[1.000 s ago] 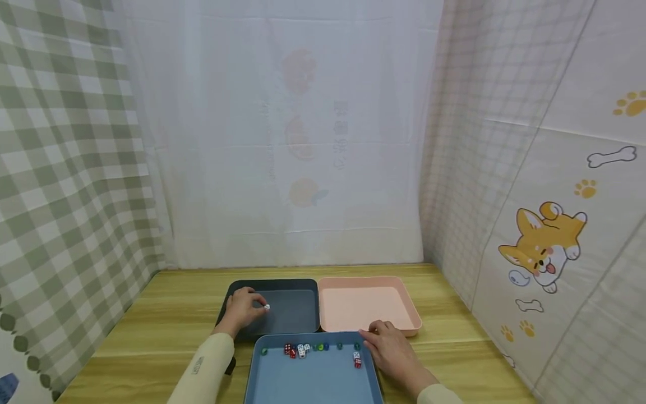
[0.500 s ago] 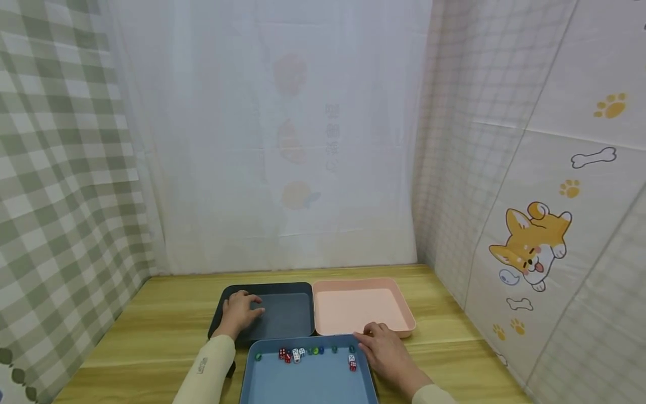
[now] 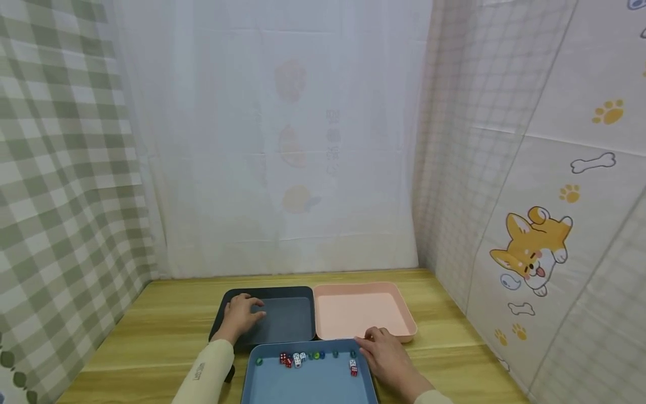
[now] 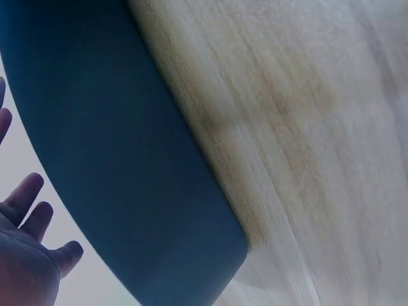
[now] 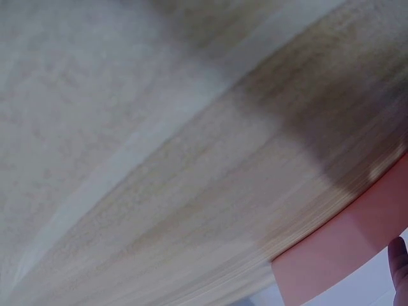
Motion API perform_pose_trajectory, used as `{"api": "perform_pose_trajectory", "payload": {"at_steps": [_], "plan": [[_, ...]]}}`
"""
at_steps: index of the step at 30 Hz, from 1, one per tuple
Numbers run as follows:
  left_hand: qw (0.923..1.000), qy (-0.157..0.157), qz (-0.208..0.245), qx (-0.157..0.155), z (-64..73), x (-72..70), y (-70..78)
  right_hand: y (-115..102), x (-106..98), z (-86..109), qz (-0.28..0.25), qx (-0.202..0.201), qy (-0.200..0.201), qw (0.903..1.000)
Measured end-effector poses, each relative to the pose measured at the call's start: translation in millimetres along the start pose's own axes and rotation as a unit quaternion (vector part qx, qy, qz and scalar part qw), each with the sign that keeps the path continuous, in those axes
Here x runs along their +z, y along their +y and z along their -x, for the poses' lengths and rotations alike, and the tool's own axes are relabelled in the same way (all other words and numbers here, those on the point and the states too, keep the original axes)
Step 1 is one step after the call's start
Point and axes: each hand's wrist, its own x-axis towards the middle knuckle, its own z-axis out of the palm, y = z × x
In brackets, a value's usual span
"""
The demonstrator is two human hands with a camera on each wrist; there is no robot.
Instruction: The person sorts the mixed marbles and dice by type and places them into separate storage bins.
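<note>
Fingers point(image 4: 37, 220) splayed on left hand point(image 3: 238, 318) over dark tray point(image 3: 289, 321); right hand point(image 3: 387, 356) against blue tray point(image 3: 308, 387), perhaps to steady it, pinch or rest unclear.

Counting now: one counter point(image 3: 166, 314), and across it one dark tray point(image 3: 287, 314), one pink tray point(image 3: 363, 311), one blue tray point(image 3: 308, 387), three all told! Into the blue one, and there they are, three red dice point(image 3: 283, 357) and four white dice point(image 3: 296, 356), seven together! Now the marbles, tiny from here: one blue marble point(image 3: 322, 354), five greenish marbles point(image 3: 259, 362), so six! One left grip point(image 3: 242, 318), one right grip point(image 3: 386, 353), two pale sleeves point(image 3: 204, 376). Side cloth: one printed dog point(image 3: 537, 247), two whole bones point(image 3: 593, 163), four whole paw prints point(image 3: 608, 113)!
</note>
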Motion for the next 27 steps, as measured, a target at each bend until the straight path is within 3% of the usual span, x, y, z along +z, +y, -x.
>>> {"api": "perform_pose_trajectory", "payload": {"at_steps": [7,18,27], "plan": [[0.9999,-0.003,0.010,0.011,1.9,0.1,-0.4,2.3,1.8,-1.0,0.009,-0.006,0.010,0.9999],[0.9970,0.001,0.055,0.055,7.7,-0.4,9.8,4.2,1.4,-4.4,0.027,0.005,-0.013,0.9995],[0.9932,-0.018,0.085,0.076,24.3,3.9,14.8,1.0,3.0,-1.0,0.015,0.002,-0.016,0.9998]]}}
